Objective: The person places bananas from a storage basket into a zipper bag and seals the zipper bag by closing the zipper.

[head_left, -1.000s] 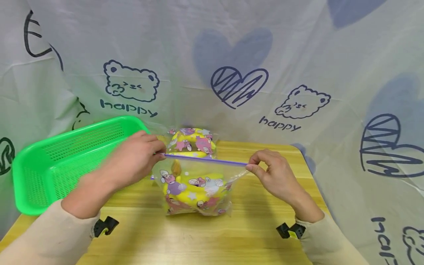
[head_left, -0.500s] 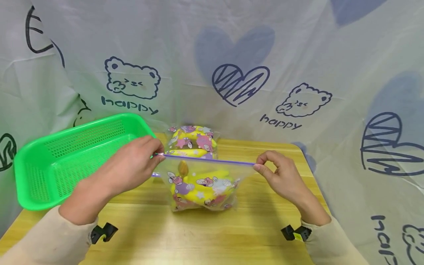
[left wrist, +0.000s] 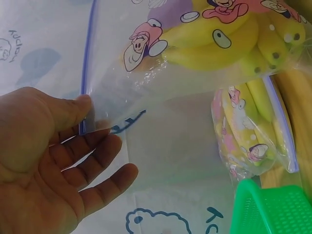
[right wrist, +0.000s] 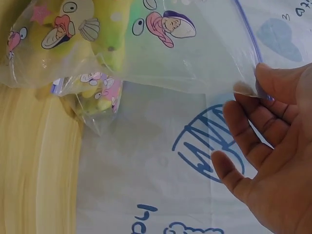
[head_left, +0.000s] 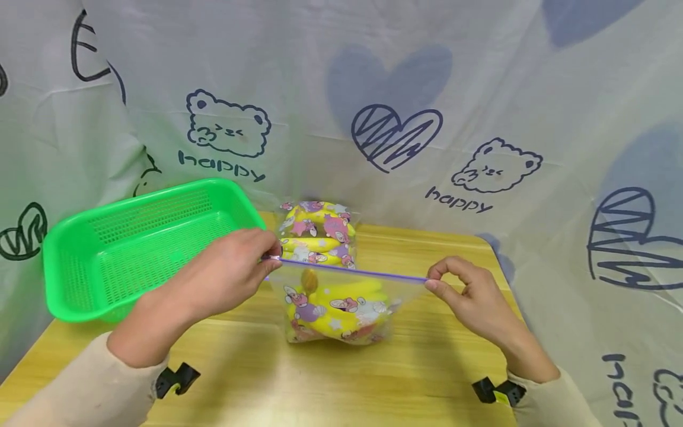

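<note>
A clear zip bag point(head_left: 341, 311) printed with cartoon figures holds yellow bananas point(left wrist: 214, 48) and stands upright on the table, its purple zip strip point(head_left: 352, 270) stretched straight across the top. My left hand point(head_left: 235, 270) pinches the left end of that strip between thumb and forefinger; in the left wrist view the other fingers spread loosely. At the opposite end my right hand point(head_left: 475, 299) pinches the right corner with thumb and forefinger. Just behind stands a second printed zip bag point(head_left: 317, 228), also with bananas inside, partly hidden by the front one.
A green plastic basket point(head_left: 74, 267) with perforated walls stands on the left of the wooden table point(head_left: 427, 379), partly behind my left forearm. A pale printed curtain point(head_left: 309, 71) hangs behind the table. Black wrist mounts sit on both cuffs.
The front bag and both hands have shifted right in the head view, partly with the view itself. The right hand has moved farther from the left. Both keep their pinch on the strip.
</note>
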Demonstrator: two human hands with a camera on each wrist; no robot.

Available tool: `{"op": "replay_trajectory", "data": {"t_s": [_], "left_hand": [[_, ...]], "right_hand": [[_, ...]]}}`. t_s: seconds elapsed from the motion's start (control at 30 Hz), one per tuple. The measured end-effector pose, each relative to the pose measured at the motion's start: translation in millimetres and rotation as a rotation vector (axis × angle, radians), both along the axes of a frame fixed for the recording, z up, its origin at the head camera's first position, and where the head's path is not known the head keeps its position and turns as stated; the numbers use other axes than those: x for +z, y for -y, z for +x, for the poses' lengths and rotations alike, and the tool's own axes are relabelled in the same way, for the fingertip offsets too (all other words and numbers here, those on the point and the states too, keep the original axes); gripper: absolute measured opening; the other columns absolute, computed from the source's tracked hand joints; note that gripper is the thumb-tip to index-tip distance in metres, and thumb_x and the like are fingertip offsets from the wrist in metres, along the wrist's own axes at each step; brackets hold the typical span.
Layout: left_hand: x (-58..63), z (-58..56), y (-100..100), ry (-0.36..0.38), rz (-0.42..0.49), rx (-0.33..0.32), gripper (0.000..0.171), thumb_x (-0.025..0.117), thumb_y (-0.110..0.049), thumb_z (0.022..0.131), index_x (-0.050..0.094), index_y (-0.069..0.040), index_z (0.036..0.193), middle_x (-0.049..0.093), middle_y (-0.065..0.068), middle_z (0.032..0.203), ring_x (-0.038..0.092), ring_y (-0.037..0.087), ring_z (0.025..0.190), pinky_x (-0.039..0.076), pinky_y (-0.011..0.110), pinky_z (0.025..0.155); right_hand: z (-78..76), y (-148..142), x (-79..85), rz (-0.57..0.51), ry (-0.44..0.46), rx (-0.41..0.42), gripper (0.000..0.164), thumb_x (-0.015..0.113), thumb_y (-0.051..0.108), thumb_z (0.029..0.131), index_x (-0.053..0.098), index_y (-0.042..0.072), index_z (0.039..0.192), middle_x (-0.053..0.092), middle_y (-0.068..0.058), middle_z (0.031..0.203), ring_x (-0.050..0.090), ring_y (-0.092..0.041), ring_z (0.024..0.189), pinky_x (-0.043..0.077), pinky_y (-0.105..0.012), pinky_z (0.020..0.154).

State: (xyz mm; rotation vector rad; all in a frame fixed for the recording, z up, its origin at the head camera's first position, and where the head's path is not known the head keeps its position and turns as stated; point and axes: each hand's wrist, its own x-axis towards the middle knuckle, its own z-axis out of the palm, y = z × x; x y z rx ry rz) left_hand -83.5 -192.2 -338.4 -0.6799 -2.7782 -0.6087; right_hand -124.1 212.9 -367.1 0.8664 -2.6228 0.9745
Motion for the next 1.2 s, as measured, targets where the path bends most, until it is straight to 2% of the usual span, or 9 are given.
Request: {"op": "replay_trajectory", "data": {"t_s": [0.07,0.23,0.4,0.57,0.83,0.9,0.97,1.07,1.2], "left_hand": [[2.2,2.5,-3,0.004,-0.007,-0.014,0.004,0.069,-0.014,0.102,0.067,-0.013,0.099,0.062,-0.006,0.087,0.056,0.013,0.079,0.051,0.034,0.074],[8.2,10.1,-8,0.062,-0.012,-0.067,0.009,0.068,-0.017,0.103,0.065,-0.02,0.095,0.058,-0.011,0.081,0.052,0.009,0.073,0.047,0.029,0.067],[8.5,7.9,-16,0.117,0.012,-0.131,0.008,0.066,-0.021,0.105,0.062,-0.02,0.098,0.058,-0.011,0.078,0.05,0.007,0.067,0.045,0.027,0.062],[-3.5,-15.8,-35,0.177,0.005,-0.133,0.012,0.063,-0.024,0.107,0.06,-0.018,0.097,0.054,-0.008,0.075,0.047,0.008,0.063,0.042,0.028,0.061],[-30.5,-67.5,-68,0.142,0.077,-0.09,0.01,0.064,-0.02,0.106,0.063,-0.009,0.108,0.065,0.001,0.089,0.058,0.016,0.074,0.052,0.033,0.07],[-38.0,-76.1,-75,0.175,0.108,-0.078,0.022,0.066,-0.021,0.105,0.062,-0.007,0.121,0.069,0.007,0.106,0.065,0.021,0.087,0.057,0.039,0.08],[-47.0,-81.4,-82,0.245,0.131,-0.069,0.044,0.07,-0.024,0.103,0.055,-0.007,0.14,0.064,0.016,0.131,0.069,0.028,0.104,0.058,0.046,0.093],[-62.5,-85.6,-93,0.359,0.132,-0.073,0.083,0.078,-0.03,0.097,0.031,-0.013,0.163,0.036,0.024,0.163,0.067,0.037,0.121,0.054,0.053,0.105],[-82.5,-86.5,-108,0.452,0.108,-0.087,0.112,0.085,-0.036,0.09,0.009,-0.024,0.171,0.002,0.024,0.175,0.063,0.044,0.127,0.054,0.054,0.105]], "right_hand": [[3.8,-4,2.4,0.001,0.013,0.009,0.018,0.072,0.007,0.1,0.066,0.023,0.094,0.073,0.008,0.098,0.062,-0.009,0.086,0.048,-0.028,0.075],[13.7,-17,10.5,-0.009,0.069,0.056,0.021,0.072,0.006,0.099,0.066,0.025,0.092,0.07,0.01,0.091,0.053,-0.007,0.073,0.043,-0.026,0.063],[14.7,-34,16.4,-0.074,0.157,0.122,0.019,0.065,0.0,0.102,0.063,0.017,0.093,0.065,0.004,0.09,0.057,-0.012,0.082,0.047,-0.027,0.072],[2.2,-47,10.0,-0.084,0.225,0.033,0.011,0.062,0.005,0.105,0.063,0.009,0.095,0.064,-0.001,0.09,0.06,-0.012,0.084,0.047,-0.027,0.075],[-36.2,-56,-13.8,-0.089,0.313,-0.218,0.02,0.059,0.02,0.109,0.06,0.001,0.102,0.068,-0.011,0.093,0.065,-0.016,0.087,0.048,-0.028,0.069],[-48.7,-56,-19.5,-0.076,0.306,-0.272,0.023,0.06,0.022,0.109,0.061,0.001,0.102,0.069,-0.012,0.092,0.065,-0.02,0.086,0.047,-0.029,0.066],[-60.4,-56,-25.0,-0.056,0.309,-0.329,0.024,0.059,0.024,0.109,0.062,0.001,0.101,0.071,-0.013,0.092,0.064,-0.022,0.084,0.046,-0.03,0.064],[-77.7,-57,-34.9,-0.032,0.323,-0.401,0.023,0.059,0.023,0.108,0.062,0.001,0.101,0.071,-0.013,0.093,0.06,-0.023,0.08,0.046,-0.033,0.064],[-101.3,-57,-53.4,-0.004,0.314,-0.483,0.021,0.059,0.019,0.106,0.062,0.001,0.098,0.069,-0.013,0.091,0.057,-0.021,0.075,0.045,-0.033,0.064]]}}
